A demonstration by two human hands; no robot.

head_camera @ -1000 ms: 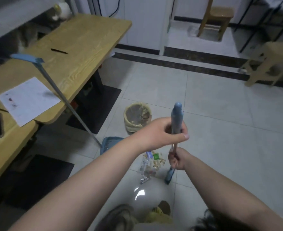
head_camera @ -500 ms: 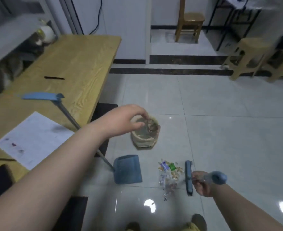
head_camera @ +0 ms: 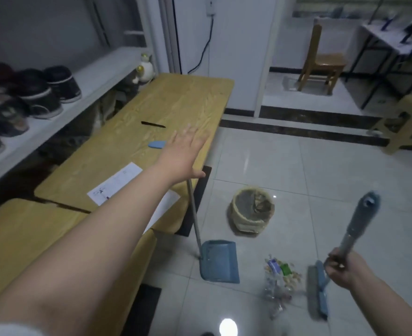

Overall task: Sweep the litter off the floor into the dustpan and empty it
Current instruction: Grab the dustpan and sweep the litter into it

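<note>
A small pile of litter (head_camera: 279, 275) with wrappers and crumbs lies on the pale tiled floor. Left of it stands a blue dustpan (head_camera: 219, 261), and its long grey handle (head_camera: 193, 214) leans against the wooden table, with the blue grip (head_camera: 157, 144) over the tabletop. My left hand (head_camera: 184, 154) is stretched out over the table edge, fingers spread, right beside that grip and holding nothing. My right hand (head_camera: 343, 267) is shut on the handle of a blue broom (head_camera: 317, 292), whose head rests on the floor just right of the litter.
A round bin (head_camera: 252, 212) lined with a yellowish bag stands behind the dustpan. The wooden table (head_camera: 166, 110) carries a pen (head_camera: 153, 124) and a paper sheet (head_camera: 117, 181). Shoes sit on a shelf at the left. Wooden chair and stools stand at the far right.
My left hand has moved from above the bin up and left to the dustpan's grip over the table. The right hand still holds the broom; the view has tilted up.
</note>
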